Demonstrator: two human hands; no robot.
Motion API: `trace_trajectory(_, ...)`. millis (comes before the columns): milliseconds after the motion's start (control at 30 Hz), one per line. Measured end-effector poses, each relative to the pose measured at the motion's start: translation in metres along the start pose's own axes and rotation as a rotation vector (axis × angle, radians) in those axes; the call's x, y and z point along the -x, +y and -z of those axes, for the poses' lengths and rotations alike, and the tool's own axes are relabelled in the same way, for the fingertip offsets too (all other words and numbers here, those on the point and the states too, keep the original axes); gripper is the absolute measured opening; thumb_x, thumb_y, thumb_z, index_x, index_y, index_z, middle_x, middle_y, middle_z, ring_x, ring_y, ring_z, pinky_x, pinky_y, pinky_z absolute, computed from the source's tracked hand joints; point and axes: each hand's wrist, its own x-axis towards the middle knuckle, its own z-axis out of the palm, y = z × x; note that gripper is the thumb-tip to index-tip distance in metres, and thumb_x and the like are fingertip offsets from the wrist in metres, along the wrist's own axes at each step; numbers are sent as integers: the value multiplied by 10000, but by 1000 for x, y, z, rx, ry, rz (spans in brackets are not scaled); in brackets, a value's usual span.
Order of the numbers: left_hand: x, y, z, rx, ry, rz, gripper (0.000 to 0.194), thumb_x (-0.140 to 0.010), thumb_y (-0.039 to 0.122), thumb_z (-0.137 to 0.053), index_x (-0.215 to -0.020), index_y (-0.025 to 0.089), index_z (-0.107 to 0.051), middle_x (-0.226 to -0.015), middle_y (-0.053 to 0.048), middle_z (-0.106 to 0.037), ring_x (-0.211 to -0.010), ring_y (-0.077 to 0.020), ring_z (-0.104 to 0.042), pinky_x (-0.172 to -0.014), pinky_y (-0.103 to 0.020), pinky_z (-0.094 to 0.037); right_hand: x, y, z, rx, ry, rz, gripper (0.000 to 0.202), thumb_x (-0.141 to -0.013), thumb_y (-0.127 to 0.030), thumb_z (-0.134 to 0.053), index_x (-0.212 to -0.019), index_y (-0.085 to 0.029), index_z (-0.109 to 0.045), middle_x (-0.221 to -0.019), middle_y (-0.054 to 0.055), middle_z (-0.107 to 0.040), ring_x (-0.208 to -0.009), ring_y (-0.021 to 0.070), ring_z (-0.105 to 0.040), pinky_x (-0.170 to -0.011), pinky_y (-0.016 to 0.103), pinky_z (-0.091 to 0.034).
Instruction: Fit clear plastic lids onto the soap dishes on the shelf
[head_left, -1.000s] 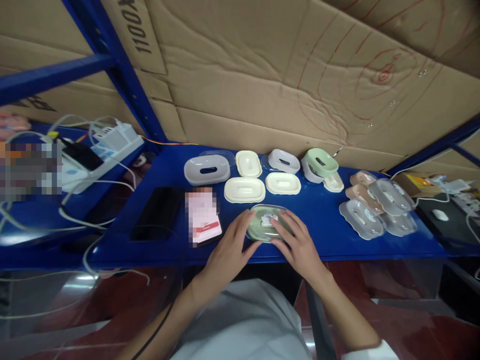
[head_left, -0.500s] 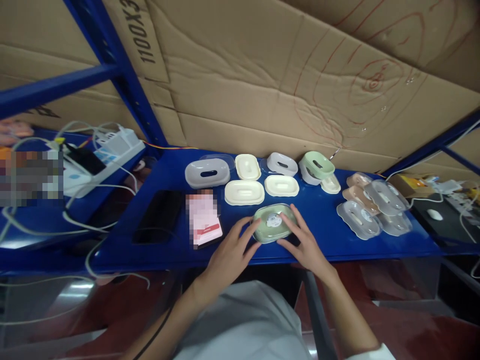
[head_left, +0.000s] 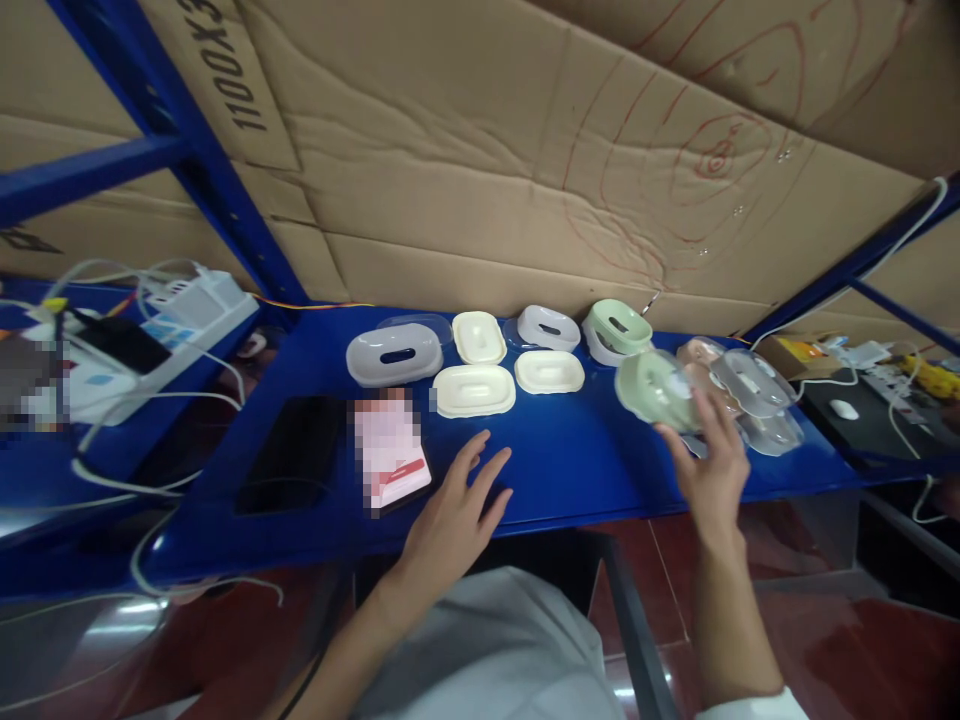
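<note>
Green dish (head_left: 654, 390): shifted right, mid-carry, I judge.
Right hand (head_left: 718, 475): grip pinching it.
Left hand (head_left: 452, 515): released, spread (near the phone (head_left: 401, 460)).

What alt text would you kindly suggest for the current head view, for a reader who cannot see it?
A person's right hand holds a green container over a blue table, near clear-covered containers. The open left hand holds nothing; cream trays lie beyond it, and a lit phone lies to its left.
</note>
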Motion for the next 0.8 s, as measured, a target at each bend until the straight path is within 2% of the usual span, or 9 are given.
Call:
trace_trajectory(133,0,0,-1,-43,1,-24,392,-1074,287,-569,-1465,271,-597,-1639,-123,-480,-1335,-306,-676,-1084,-485,-626,-17,57,18,260,143,-150,835,-940,-785,-576,-1494,-164,-649,-1528,255,-573,-1362,445,-596,-1082,597,-517)
trace_trajectory(267,0,0,-2,-107,2,-68,345,-1077,282,-567,-1411,233,-634,-1622,-135,-502,-1354,-311,-660,-1110,-483,-610,-16,80,16,361,139,-251,862,-912,-838,-545,-1467,-194,-682,-1493,266,-596,-1269,483,-633,-967,644,-549)
trace_trajectory(367,-1,-1,-2,-119,9,-86,324,-1081,279,-555,-1385,213,-647,-1589,-148,-534,-1354,-312,-657,-1101,-482,-615,-12,81,9,375,108,-286,873,-905,-836,-559,-1516,-218,-638,-1527,259,-583,-1253,501,-644,-905,650,-573)
trace_trajectory(500,-2,-2,-2,-113,12,-88,305,-1079,279,-553,-1358,218,-662,-1562,-143,-559,-1356,-309,-655,-1109,-487,-608,-10,81,7,391,69,-239,931,-935,-805,-544,-1615,-170,-504,-1577,319,-511,-1290,538,-622,-888,682,-572)
trace_trajectory(633,-1,-1,-4,-108,9,-78,311,-1074,275,-562,-1367,226,-654,-1556,-141,-564,-1373,-310,-643,-1132,-495,-590,-13,75,14,411,120,-181,955,-931,-762,-602,-1631,-128,-462,-1624,358,-428,-1457,591,-458,-1004,758,-490)
trace_trajectory(733,-4,1,-5,-104,12,-51,391,-1068,275,-571,-1457,246,-597,-1634,-149,-488,-1482,-339,-549,-1194,-544,-528,-16,59,11,344,190,-112,818,-978,-670,-598,-1606,-155,-496,-1636,318,-436,-1493,552,-436,-1109,751,-416)
trace_trajectory(800,-11,2,-6,-115,8,-37,483,-1067,295,-574,-1543,240,-521,-1697,-174,-405,-1559,-378,-446,-1219,-595,-481,-17,44,2,273,162,-41,702,-1015,-599,-567,-1571,-171,-532,-1633,287,-455,-1505,506,-442,-1158,719,-387)
